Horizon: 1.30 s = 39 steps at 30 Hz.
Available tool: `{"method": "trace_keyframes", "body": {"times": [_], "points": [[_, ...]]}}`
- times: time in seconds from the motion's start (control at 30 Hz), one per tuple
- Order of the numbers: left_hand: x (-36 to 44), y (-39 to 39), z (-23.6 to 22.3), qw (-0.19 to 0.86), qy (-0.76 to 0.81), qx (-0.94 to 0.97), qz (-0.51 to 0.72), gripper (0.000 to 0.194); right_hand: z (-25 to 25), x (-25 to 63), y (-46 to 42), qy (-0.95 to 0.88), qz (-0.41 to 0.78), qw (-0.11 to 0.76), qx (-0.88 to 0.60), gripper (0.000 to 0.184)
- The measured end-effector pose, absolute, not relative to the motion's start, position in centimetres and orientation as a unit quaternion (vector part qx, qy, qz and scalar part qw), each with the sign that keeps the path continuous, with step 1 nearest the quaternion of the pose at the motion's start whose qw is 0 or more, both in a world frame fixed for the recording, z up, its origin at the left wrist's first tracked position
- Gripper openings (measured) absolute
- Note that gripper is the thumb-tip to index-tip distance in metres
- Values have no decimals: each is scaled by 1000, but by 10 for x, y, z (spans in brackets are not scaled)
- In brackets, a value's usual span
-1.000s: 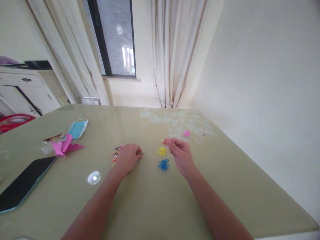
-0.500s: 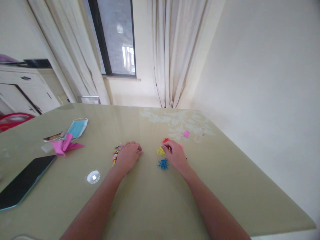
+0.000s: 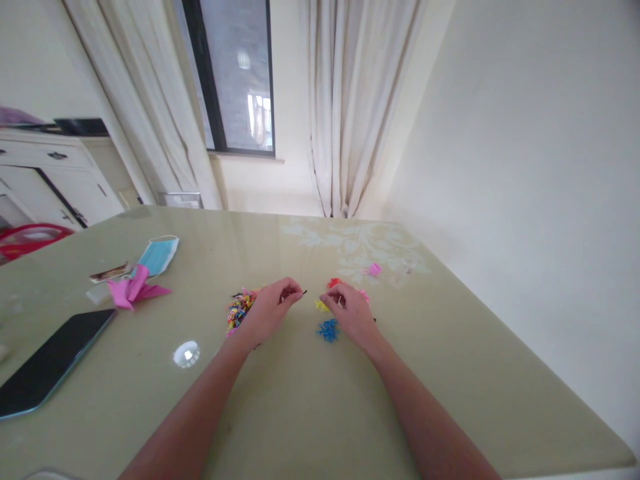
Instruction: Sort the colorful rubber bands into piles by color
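On the pale green table (image 3: 310, 413) lies a heap of mixed coloured small bands (image 3: 239, 309). My left hand (image 3: 270, 308) is just right of that heap, fingers pinched on a tiny black band (image 3: 303, 292). My right hand (image 3: 349, 311) rests curled on the table among sorted little piles: yellow (image 3: 320, 305) at its left, red (image 3: 333, 282) beyond it, blue (image 3: 328, 329) in front, pink (image 3: 364, 295) at its right. What the right fingers hold is hidden. Another pink bit (image 3: 373, 269) lies farther off.
At the left lie a dark tablet (image 3: 47, 363), a pink folded paper (image 3: 133, 289), a blue face mask (image 3: 159, 255) and a small card (image 3: 107, 273). A white wall runs along the table's right edge; curtains and a window stand behind.
My left hand has lifted off the mixed heap and moved right with a black band pinched. My right hand came down from its raised pinch onto the table by the yellow pile.
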State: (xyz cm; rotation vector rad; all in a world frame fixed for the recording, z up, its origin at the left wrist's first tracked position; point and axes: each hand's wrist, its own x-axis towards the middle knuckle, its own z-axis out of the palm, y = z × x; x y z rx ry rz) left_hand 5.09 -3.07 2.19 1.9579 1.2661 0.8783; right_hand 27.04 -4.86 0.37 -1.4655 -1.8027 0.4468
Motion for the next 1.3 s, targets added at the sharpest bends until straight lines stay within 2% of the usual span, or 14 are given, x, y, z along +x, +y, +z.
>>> {"method": "trace_keyframes", "body": {"times": [0.17, 0.43, 0.53, 0.6, 0.7, 0.77, 0.87, 0.97, 1.13, 1.23, 1.3], "points": [[58, -38, 27, 445, 398, 704, 384, 24, 13, 265, -54, -710, 253, 455, -474, 18], [60, -40, 30, 475, 379, 700, 376, 28, 19, 266, -57, -687, 301, 479, -456, 21], [57, -39, 33, 411, 419, 722, 366, 34, 27, 272, -60, -631, 361, 530, -436, 23], [52, -39, 33, 296, 494, 747, 333, 37, 34, 277, -62, -591, 392, 568, -417, 24], [45, -41, 27, 89, 613, 755, 216, 28, 43, 284, -66, -553, 410, 612, -388, 23], [42, -41, 21, 17, 645, 753, 133, 25, 48, 287, -68, -536, 421, 628, -376, 23], [39, -38, 12, 18, 640, 765, 74, 24, 49, 288, -69, -526, 426, 629, -382, 23], [39, -31, 9, 58, 630, 770, 84, 23, 48, 291, -67, -529, 417, 622, -398, 23], [39, -25, 9, 75, 632, 761, 126, 25, 48, 303, -60, -523, 357, 624, -457, 22], [39, -23, 11, 85, 624, 754, 187, 25, 49, 316, -59, -535, 312, 593, -514, 24], [41, -20, 12, 127, 609, 743, 247, 23, 47, 329, -62, -550, 282, 555, -557, 26]]}}
